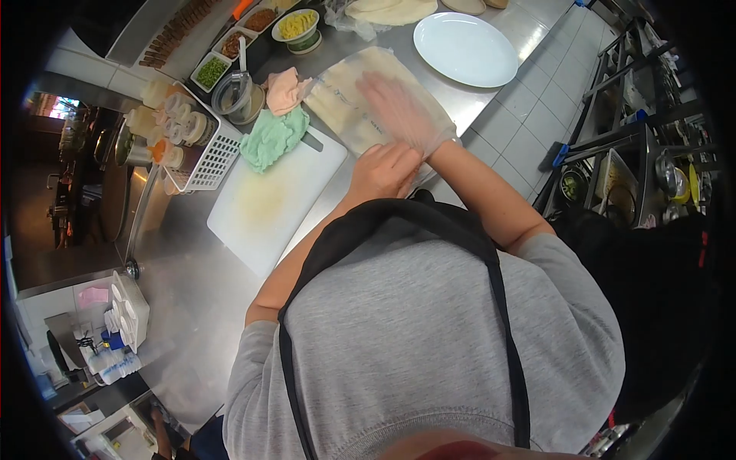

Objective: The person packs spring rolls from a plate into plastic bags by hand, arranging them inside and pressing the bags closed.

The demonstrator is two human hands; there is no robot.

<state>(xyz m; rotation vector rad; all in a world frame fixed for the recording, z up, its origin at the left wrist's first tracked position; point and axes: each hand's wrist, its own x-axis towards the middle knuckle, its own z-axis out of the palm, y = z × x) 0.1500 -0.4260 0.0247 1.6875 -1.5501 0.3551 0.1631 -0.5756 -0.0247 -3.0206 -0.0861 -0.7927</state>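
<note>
My right hand (pixel 395 110) is inside a clear plastic glove, fingers stretched out and slightly blurred. My bare left hand (pixel 383 170) is closed at the right wrist, pinching the cuff of the plastic glove (pixel 438 139). Under the gloved hand lies a flat, pale package in clear plastic (pixel 341 92), with small blue print on it. To the left are a white cutting board (pixel 261 199) with a yellowish stain, a crumpled green cloth (pixel 274 139) and a pinkish-orange cloth (pixel 285 88).
A white oval plate (pixel 465 49) rests near the counter's right edge. Bowls of yellow shreds (pixel 297 26) and chopped greens (pixel 209 73) stand at the back. A white basket (pixel 217 159) with several bottles is at left. Shelving (pixel 652 115) stands across the tiled floor.
</note>
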